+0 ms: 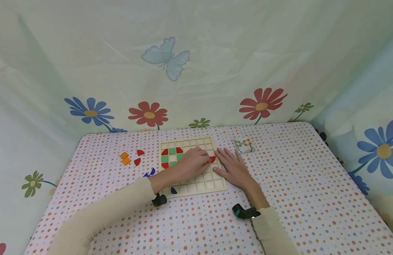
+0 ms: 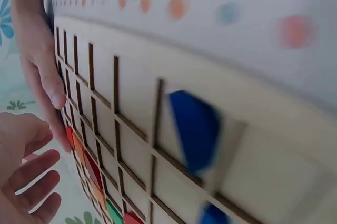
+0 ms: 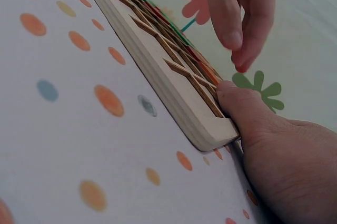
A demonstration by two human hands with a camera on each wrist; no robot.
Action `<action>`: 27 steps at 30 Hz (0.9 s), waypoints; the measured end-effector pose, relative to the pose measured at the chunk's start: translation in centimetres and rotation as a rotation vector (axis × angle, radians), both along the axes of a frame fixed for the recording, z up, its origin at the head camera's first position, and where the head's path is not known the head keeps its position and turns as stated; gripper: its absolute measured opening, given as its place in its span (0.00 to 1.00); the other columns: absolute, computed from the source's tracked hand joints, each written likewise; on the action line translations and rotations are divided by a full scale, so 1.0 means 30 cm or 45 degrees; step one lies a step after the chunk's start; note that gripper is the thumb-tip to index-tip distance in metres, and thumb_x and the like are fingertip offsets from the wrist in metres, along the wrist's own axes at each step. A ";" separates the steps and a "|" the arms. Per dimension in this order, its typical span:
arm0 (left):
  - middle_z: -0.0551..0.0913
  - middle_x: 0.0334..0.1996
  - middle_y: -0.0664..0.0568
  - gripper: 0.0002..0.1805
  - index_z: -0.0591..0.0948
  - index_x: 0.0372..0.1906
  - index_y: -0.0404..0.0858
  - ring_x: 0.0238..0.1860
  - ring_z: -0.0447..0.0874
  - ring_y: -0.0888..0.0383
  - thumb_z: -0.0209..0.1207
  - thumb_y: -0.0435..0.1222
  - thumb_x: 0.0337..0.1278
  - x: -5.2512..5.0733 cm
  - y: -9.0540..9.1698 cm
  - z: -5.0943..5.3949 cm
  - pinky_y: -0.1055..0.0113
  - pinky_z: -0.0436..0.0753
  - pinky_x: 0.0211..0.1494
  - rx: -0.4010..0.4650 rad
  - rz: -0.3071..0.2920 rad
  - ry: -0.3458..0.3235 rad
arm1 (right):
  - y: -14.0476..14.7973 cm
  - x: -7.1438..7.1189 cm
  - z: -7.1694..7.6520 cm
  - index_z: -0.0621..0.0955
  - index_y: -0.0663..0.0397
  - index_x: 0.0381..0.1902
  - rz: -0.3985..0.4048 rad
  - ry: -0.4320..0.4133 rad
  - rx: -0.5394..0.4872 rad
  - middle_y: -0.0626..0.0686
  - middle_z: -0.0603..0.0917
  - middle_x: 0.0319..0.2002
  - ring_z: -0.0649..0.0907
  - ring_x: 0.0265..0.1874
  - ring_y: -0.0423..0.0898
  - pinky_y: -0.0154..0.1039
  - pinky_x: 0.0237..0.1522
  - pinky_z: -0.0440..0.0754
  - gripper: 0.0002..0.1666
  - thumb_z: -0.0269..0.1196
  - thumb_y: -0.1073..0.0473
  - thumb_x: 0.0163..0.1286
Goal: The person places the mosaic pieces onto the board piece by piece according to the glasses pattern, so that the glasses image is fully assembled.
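Observation:
A wooden grid board (image 1: 183, 189) lies on the table with red, green and orange pieces in its cells. My left hand (image 1: 194, 163) hovers above its right half. The fingers are loosely bent and apart in the left wrist view, with no piece visible between them. Below them a red quarter-circle piece (image 1: 212, 159) sits near the right edge. My right hand (image 1: 233, 168) rests with extended fingers along that edge; its thumb (image 3: 237, 98) touches the board's corner area. A blue piece (image 2: 195, 129) lies on the board's near side.
Left of the board lie orange squares (image 1: 125, 161), red quarter-circles (image 1: 140, 152) and blue pieces (image 1: 152, 171). A small pattern card (image 1: 244, 146) lies beyond my right hand. The table (image 1: 196, 226) has a dotted cloth; a flowered curtain (image 1: 215, 71) hangs behind it.

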State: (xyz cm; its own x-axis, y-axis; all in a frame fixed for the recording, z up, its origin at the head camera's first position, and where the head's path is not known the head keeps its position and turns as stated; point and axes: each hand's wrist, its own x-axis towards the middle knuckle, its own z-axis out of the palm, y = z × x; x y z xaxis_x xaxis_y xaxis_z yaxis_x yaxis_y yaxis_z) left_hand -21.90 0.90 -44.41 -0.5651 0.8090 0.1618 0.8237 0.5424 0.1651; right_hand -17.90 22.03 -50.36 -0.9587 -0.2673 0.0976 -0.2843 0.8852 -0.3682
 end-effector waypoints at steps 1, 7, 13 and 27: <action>0.86 0.46 0.55 0.08 0.87 0.43 0.45 0.49 0.80 0.57 0.59 0.40 0.65 0.015 -0.024 0.004 0.65 0.79 0.55 0.018 -0.015 0.003 | 0.001 -0.001 0.001 0.60 0.48 0.75 -0.002 0.003 0.002 0.54 0.60 0.76 0.56 0.76 0.57 0.64 0.74 0.42 0.42 0.56 0.39 0.69; 0.84 0.50 0.58 0.11 0.83 0.49 0.46 0.55 0.78 0.58 0.60 0.39 0.63 0.130 -0.191 0.008 0.63 0.77 0.60 0.112 -0.033 -0.029 | 0.003 0.001 0.003 0.60 0.47 0.75 -0.001 -0.003 0.014 0.53 0.60 0.76 0.56 0.76 0.57 0.64 0.74 0.42 0.43 0.57 0.38 0.68; 0.84 0.50 0.59 0.14 0.83 0.51 0.45 0.56 0.79 0.59 0.61 0.39 0.61 0.221 -0.337 -0.013 0.61 0.78 0.59 0.166 0.077 -0.027 | 0.003 0.003 0.006 0.61 0.48 0.75 0.011 0.001 -0.023 0.53 0.60 0.76 0.56 0.76 0.57 0.64 0.74 0.41 0.42 0.57 0.40 0.68; 0.84 0.51 0.58 0.17 0.83 0.52 0.45 0.56 0.79 0.59 0.64 0.41 0.58 0.266 -0.491 -0.050 0.60 0.79 0.59 0.208 0.305 -0.191 | 0.007 -0.002 0.005 0.60 0.48 0.75 0.009 -0.007 -0.025 0.53 0.59 0.76 0.55 0.76 0.57 0.64 0.74 0.40 0.43 0.57 0.39 0.68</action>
State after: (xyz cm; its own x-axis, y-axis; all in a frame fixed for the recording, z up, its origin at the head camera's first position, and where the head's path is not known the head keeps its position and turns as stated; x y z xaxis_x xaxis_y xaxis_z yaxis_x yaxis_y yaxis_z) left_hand -13.91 -13.82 -45.90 -0.7638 0.6201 0.1791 0.6356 0.6744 0.3757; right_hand -17.95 22.24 -50.21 -0.9572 -0.2725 0.0973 -0.2887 0.8756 -0.3873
